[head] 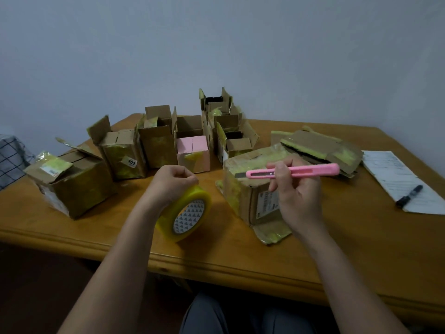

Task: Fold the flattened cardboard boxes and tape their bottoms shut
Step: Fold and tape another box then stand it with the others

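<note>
Right now the left hand pinches at the top of a roll of yellowish clear packing tape standing on edge on the wooden counter, fingers curled as if picking at the loose end. The right hand grips a pink utility knife with its short blade out, pointing to the left of the frame, hovering over the cardboard box lying at centre right. Judging by this, the step is drawing and cutting a strip for that box's bottom. It would go best by finding the tape end cleanly, pulling it straight, pressing it flat across the seam, and cutting away from the fingers. The tape is glossy and slippery; the cardboard is matte, creased, patched with old yellow tape. Finished boxes stand open-topped at upper centre; flattened ones lie stacked at right, beside a sheet of paper with a black marker.
</note>
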`<state>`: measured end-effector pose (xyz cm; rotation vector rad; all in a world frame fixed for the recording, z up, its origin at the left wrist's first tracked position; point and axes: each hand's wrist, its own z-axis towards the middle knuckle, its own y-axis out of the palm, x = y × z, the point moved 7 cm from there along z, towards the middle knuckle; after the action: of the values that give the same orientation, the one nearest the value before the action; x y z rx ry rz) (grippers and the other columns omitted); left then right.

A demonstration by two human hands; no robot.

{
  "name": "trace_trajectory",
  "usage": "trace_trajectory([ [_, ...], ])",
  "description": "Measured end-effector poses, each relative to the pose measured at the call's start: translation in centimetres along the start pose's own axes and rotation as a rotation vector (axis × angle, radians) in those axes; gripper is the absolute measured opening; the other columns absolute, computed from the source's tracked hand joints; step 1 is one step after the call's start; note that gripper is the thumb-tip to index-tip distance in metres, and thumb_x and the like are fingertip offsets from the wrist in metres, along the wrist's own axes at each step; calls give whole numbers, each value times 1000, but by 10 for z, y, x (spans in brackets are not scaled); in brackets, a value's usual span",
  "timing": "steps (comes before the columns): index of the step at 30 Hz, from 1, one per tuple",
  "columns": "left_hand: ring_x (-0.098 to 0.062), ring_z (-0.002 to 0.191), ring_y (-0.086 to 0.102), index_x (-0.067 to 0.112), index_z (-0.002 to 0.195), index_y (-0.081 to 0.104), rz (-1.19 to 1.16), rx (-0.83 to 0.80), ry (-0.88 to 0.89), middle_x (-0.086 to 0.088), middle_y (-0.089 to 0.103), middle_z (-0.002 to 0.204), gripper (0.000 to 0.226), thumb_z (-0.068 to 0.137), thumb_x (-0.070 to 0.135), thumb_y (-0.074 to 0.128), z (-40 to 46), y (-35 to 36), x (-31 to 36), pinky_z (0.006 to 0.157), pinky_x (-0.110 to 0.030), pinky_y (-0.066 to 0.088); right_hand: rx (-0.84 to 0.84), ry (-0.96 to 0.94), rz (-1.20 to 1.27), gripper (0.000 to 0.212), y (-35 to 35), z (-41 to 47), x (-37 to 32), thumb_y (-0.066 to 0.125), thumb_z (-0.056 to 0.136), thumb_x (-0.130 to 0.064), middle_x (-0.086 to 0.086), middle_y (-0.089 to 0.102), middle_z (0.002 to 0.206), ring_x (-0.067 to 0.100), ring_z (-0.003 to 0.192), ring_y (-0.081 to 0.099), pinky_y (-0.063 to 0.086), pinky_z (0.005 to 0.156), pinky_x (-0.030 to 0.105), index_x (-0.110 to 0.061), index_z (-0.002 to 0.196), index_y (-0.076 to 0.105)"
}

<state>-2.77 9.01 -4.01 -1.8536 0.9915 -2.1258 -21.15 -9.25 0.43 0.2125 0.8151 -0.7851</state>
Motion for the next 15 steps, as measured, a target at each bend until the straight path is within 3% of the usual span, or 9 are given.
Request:
trace_trajectory([
  [4, -19, 81, 61, 23, 82, 72, 32, 16, 9, 0, 66, 87, 12, 92, 27, 67, -2, 2, 4, 59, -28, 45, 216, -108, -90, 17, -54, -8, 1, 44, 100, -28, -18, 60, 89, -1, 75, 58, 49, 60, 12, -19, 108, 57],
  [7, -17, 80, 59, 22, 83, 72, 58, 29, 27, 0, 65, 87, 12, 92, 27, 67, -5, 5, 9, 57, -26, 42, 315, -51, -441, 20, -94, -20, 28, 50, 99, -18, -1, 57, 101, 16, 89, 56, 44, 67, 21, -7, 112, 61],
  [11, -17, 81, 57, 22, 84, 71, 80, 22, 35, -1, 64, 89, 9, 91, 27, 68, -10, 11, 15, 57, -25, 40, 69, 298, -821, 37, -118, -39, 92, 60, 89, 1, 11, 54, 114, 23, 104, 46, 35, 79, 26, -8, 125, 59],
  [13, -17, 81, 57, 21, 85, 70, 99, 16, 39, -1, 64, 89, 9, 91, 27, 68, -12, 14, 17, 57, -25, 40, -28, 415, -898, 57, -124, -50, 112, 64, 80, 10, 10, 53, 122, 22, 110, 42, 34, 82, 26, -10, 133, 54],
  [15, -18, 80, 59, 21, 83, 71, 112, 19, 45, -2, 65, 88, 10, 91, 27, 68, -13, 15, 20, 57, -26, 41, -71, 491, -885, 63, -126, -54, 122, 63, 80, 11, 9, 52, 127, 22, 114, 40, 34, 83, 26, -11, 137, 51],
])
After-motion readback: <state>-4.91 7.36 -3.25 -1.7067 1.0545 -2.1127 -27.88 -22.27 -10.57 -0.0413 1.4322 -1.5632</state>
